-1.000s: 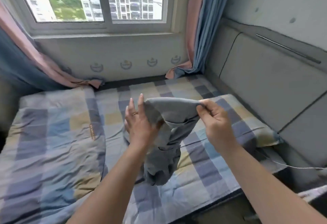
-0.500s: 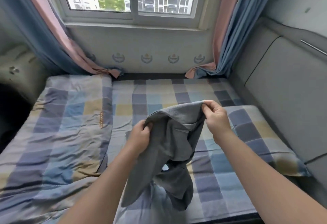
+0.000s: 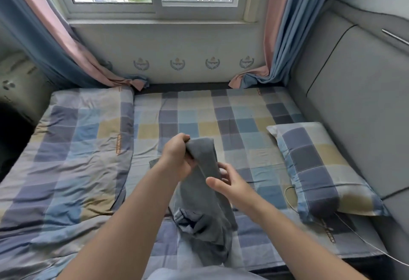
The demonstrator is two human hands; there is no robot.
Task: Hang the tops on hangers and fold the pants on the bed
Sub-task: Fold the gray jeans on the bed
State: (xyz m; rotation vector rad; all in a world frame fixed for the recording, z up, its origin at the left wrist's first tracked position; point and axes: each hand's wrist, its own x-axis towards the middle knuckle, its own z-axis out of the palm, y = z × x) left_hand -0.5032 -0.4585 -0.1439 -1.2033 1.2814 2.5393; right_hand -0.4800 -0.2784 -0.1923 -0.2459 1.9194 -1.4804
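Observation:
A grey garment (image 3: 205, 209) hangs bunched in front of me above the checked bed (image 3: 232, 125); its lower part droops toward the near bed edge. My left hand (image 3: 179, 158) grips its top end, fingers curled round the cloth. My right hand (image 3: 228, 182) is lower and to the right, fingers on the hanging cloth with the thumb spread; its hold on the cloth is partly hidden. I cannot tell whether the garment is a top or pants. No hanger is in view.
A folded checked quilt (image 3: 66, 158) covers the left of the bed. A checked pillow (image 3: 321, 169) lies at the right against the grey padded headboard (image 3: 354, 102). A thin cable (image 3: 354, 235) runs past the pillow. Curtains (image 3: 276, 47) and a window are beyond.
The right hand let go of the garment's top edge and dropped to its middle. The left hand rose to hold the top, and the cloth now hangs narrower. The view turned right.

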